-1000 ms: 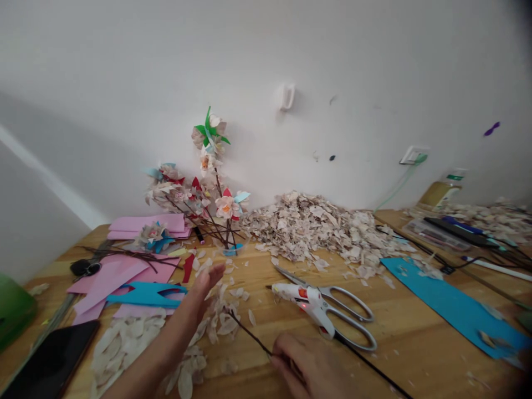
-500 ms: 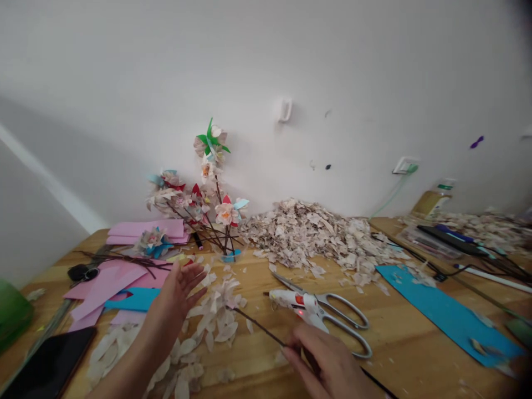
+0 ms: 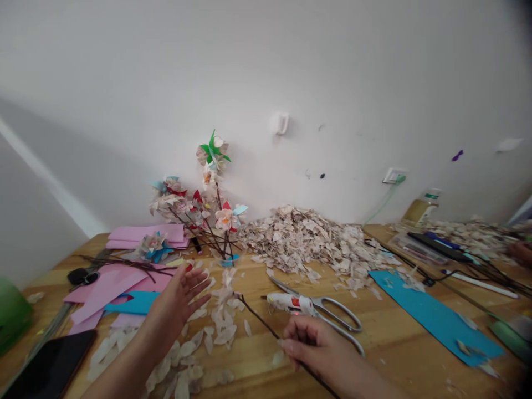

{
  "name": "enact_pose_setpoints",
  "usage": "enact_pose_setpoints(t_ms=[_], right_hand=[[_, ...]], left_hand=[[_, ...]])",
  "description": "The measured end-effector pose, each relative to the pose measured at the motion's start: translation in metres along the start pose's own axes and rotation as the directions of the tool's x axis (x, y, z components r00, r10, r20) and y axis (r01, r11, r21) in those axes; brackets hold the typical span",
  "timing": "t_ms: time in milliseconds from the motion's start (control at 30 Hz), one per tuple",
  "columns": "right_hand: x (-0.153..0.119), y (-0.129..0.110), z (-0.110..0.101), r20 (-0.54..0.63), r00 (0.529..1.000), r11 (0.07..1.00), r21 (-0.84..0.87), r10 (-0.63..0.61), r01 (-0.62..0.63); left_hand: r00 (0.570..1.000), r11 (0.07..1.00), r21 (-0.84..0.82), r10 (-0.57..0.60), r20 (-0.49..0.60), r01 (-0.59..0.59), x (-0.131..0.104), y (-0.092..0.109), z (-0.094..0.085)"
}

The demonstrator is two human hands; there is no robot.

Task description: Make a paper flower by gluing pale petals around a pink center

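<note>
My right hand [image 3: 310,341] pinches a thin dark stem [image 3: 266,326] between thumb and fingers, and the stem's lower end runs down past my wrist. At its upper tip is a pale flower of dried petals [image 3: 226,296]; I cannot tell whether the two are joined. My left hand [image 3: 189,291] is held open to the left of the flower, palm turned toward it, fingers apart and holding nothing. Loose whitish petals [image 3: 183,352] lie on the wooden table below. Just beyond my right hand rest a white glue gun [image 3: 288,302] with a lit red light and silver-handled scissors [image 3: 341,313].
A heap of dried petals [image 3: 311,238] lies against the wall. Finished flowers [image 3: 226,216] on twigs stand at back left, beside pink sheets [image 3: 145,235]. A blue strip [image 3: 432,316] and a bottle [image 3: 421,208] are at right. A phone [image 3: 52,360] lies front left.
My right hand has turned and its fingers have shifted on the stem, whose tip is slightly higher. My left hand stays open in nearly the same place. The view has shifted slightly.
</note>
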State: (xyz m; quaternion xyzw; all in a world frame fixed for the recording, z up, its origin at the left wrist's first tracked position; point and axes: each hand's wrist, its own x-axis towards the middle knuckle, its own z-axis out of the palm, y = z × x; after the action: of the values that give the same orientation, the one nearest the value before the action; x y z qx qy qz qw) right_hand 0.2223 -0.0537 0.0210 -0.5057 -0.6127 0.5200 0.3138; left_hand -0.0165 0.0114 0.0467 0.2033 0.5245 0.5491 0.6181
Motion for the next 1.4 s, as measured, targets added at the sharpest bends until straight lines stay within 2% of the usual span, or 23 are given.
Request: enact_pose_setpoints(t_ms=[133,267,333,400,500,600,733,900,1133,1400], right_hand=[[0.007,-0.008,0.001,0.025,1.000,1.000,0.005,-0.010,0.010],[0.018,-0.029,-0.005,0.048,0.998,0.997,-0.061,-0.048,0.051],[0.026,-0.045,-0.014,0.071,0.996,0.977,-0.200,-0.060,0.073],[0.037,-0.061,-0.026,0.118,0.980,0.903,-0.383,-0.159,0.193],[0.057,-0.079,-0.045,0.170,0.960,0.848,-0.453,-0.220,0.275],[0.078,-0.087,-0.059,0.246,0.941,0.804,-0.496,-0.231,0.327],[0.101,-0.081,-0.065,0.370,0.912,0.777,-0.517,-0.177,0.360],[0.120,-0.060,-0.062,0.475,0.873,0.759,-0.527,-0.110,0.383],[0.141,-0.034,-0.062,0.520,0.851,0.713,-0.571,-0.068,0.406],[0.167,-0.006,-0.065,0.568,0.823,0.650,-0.614,-0.029,0.447]], left_hand=[[0.999,1.000,-0.013,-0.025,0.023,0.025,0.002,-0.002,-0.003],[1.000,0.999,-0.033,-0.024,0.009,0.025,0.007,-0.004,-0.005],[1.000,0.999,-0.042,-0.021,0.008,0.022,0.009,-0.004,-0.006],[1.000,0.999,-0.046,-0.020,0.015,0.020,0.010,-0.004,-0.007],[1.000,0.999,-0.043,-0.022,0.021,0.022,0.010,-0.005,-0.007],[0.999,0.999,-0.038,-0.032,0.023,0.033,0.012,-0.008,-0.007],[0.998,0.998,-0.033,-0.053,0.017,0.053,0.019,-0.012,-0.008],[0.998,0.997,-0.030,-0.069,0.013,0.069,0.025,-0.017,-0.008],[0.996,0.996,-0.028,-0.083,-0.011,0.083,0.038,-0.027,-0.010],[0.997,0.997,-0.034,-0.075,-0.021,0.075,0.046,-0.027,-0.013]])
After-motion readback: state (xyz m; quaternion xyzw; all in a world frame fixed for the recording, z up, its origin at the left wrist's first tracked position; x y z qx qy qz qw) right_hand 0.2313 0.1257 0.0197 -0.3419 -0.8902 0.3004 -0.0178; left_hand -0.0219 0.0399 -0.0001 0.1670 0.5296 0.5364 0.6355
